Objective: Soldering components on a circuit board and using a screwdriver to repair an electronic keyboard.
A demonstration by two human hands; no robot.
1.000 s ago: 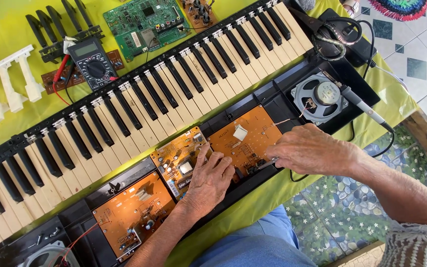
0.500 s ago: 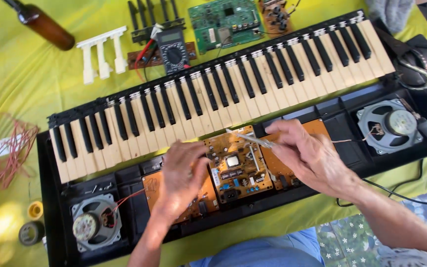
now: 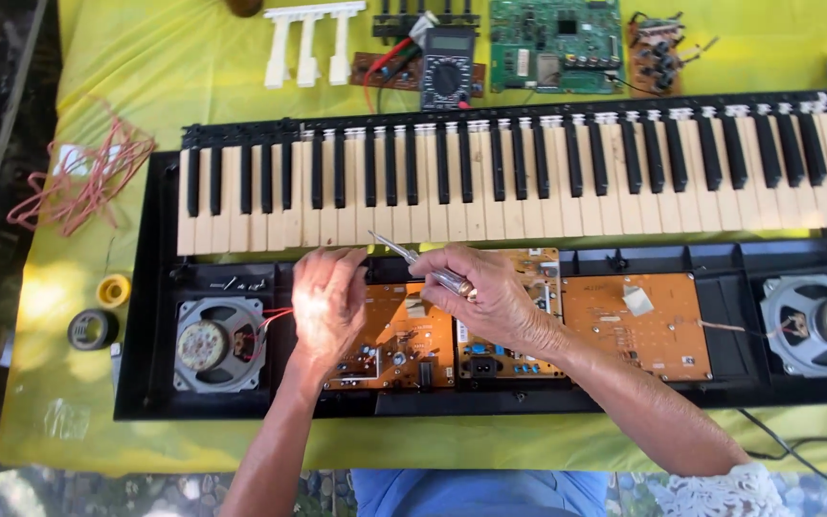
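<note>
Right hand (image 3: 495, 297) pinches a screwdriver (image 3: 412, 260) angled toward the orange circuit board (image 3: 404, 330) inside the opened keyboard (image 3: 519, 172), left hand (image 3: 329, 304) curled on the board's edge, fingers loosely bent; a slipped tip risks gouging traces or snagging the red speaker wires (image 3: 275, 316)

Bright, sharp daylight; soft shadows.
</note>
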